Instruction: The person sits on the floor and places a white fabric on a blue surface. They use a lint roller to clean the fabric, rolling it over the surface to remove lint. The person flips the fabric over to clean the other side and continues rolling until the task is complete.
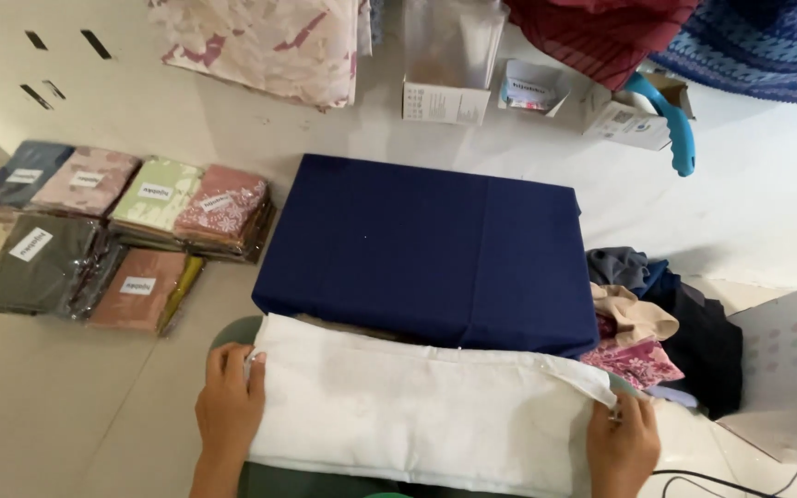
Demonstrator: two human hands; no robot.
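The pale floor [767, 184] carries everything. A navy cloth [417, 249] lies flat and squared over a board in the middle. Just in front of it, overlapping its near edge, lies a folded white cloth [417, 406] stretched between both hands. To the left sit packed fabrics [122, 231] in clear sleeves, stacked in two rows; to the right a loose clothes heap [657, 323] touches the navy cloth's corner.

The left hand [230, 406] is closed on the white cloth's left end, thumb on top. The right hand [622, 443] pinches the right corner.

Risk, as I judge it: the grips sit at the far ends only, so the middle could sag and the fold slip askew. The right corner is near the heap and could snag there.
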